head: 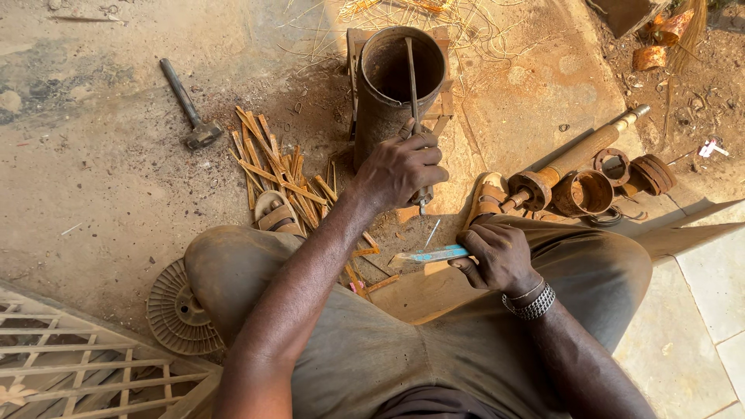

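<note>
Head view, left hand (pixel 400 172) gripping rod (pixel 412 77)

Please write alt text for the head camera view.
Seated on the ground, a person's left hand grips a thin rod in a rusty metal cylinder; the right hand holds a blue-handled blade. A hammer lies nearby.

Both hands (pixel 400 171) (pixel 497 256) clenched, left arm stretched forward.

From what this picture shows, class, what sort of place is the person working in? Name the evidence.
Probably an open-air repair workshop on bare ground: a hammer lies in the dirt, rusty motor or pump parts sit alongside, and the left hand holds a rod in a rusted metal cylinder.
</note>
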